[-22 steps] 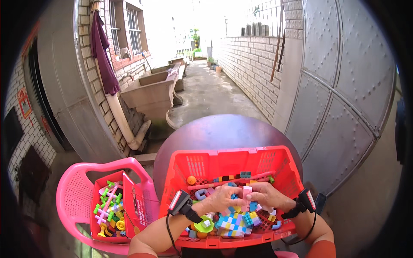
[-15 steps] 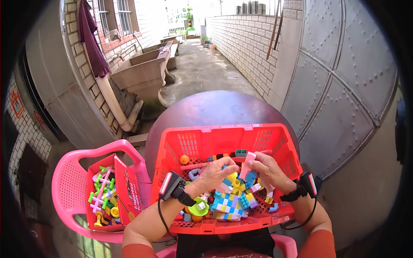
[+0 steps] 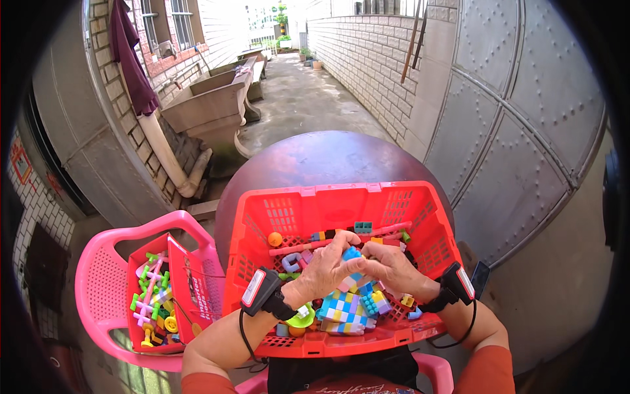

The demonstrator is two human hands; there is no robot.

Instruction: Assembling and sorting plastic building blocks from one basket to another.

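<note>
My left hand and my right hand meet over the middle of a red plastic basket. Their fingers close around a blue building brick, partly hidden between them. Whatever else the right fingertips pinch is covered. Just below lies a joined block of blue, white and yellow bricks. Beside it sit a light-blue studded brick and a lime-green round piece. Farther back in the basket are an orange ball, a pink rod and a teal brick.
The basket stands on a dark round table. At the left, a pink plastic chair bears a red box of colourful connector toys. A metal door is at the right, a stone sink at the far left.
My hands have come together and the fingers now overlap. The pink brick that showed upright in my right hand is hidden from sight. The view has shifted slightly.
</note>
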